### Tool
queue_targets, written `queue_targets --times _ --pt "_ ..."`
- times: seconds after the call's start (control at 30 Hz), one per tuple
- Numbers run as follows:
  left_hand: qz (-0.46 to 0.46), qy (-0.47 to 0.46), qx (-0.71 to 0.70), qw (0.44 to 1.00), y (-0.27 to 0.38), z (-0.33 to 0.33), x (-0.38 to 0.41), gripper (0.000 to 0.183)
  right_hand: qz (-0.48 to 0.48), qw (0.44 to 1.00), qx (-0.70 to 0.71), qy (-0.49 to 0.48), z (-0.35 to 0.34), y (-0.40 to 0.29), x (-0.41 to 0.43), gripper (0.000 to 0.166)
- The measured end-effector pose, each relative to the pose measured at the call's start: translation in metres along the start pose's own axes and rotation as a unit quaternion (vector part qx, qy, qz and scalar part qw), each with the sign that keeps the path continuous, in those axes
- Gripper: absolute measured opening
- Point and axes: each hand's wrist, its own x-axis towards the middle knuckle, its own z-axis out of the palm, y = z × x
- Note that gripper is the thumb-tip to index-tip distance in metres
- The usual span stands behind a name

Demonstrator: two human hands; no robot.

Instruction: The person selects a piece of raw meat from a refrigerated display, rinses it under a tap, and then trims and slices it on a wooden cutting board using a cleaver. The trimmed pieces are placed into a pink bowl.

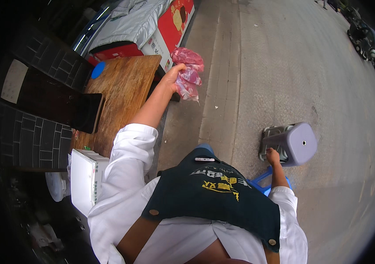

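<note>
My left hand (175, 76) reaches forward and grips a floppy piece of raw meat (190, 74). Pink and red with pale fat, the meat hangs in folds beyond the corner of a worn wooden table (126, 79). Low at my other side, my right hand (273, 156) has its fingers curled, and I see nothing in it. It overlaps the legs of a pale purple plastic stool (302, 143); whether it touches them, I cannot tell. Part of a blue plastic stool (260, 180) shows behind my right forearm. A dark green apron (214, 194) covers my front.
A silver-covered chest freezer (131, 28) stands past the table. On the tabletop are a blue disc (98, 70) and a black flat object (88, 113). A white foam box (83, 180) and a white bucket (55, 186) sit to my left. Parked vehicles (367, 46) line the street's far side.
</note>
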Motion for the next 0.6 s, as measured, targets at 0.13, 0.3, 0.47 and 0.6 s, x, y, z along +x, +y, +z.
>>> queue_targets --times 0.13,0.3,0.47,0.6 --pt "0.03 -0.018 -0.009 0.999 0.069 -0.009 0.1 0.032 -0.053 0.989 0.085 0.112 -0.079 -0.073 0.144 0.024" --pt "0.09 0.043 -0.045 0.994 0.154 -0.024 0.238 0.033 0.081 0.986 0.084 0.12 -0.084 -0.083 0.234 0.024" --pt "0.064 0.059 -0.144 0.986 0.246 -0.022 0.403 0.032 0.183 0.981 0.018 -0.059 -0.064 -0.071 0.245 0.028" --pt "0.128 0.084 -0.137 0.979 0.341 -0.015 0.528 0.033 0.267 0.953 0.033 -0.141 -0.082 -0.109 0.32 0.029"
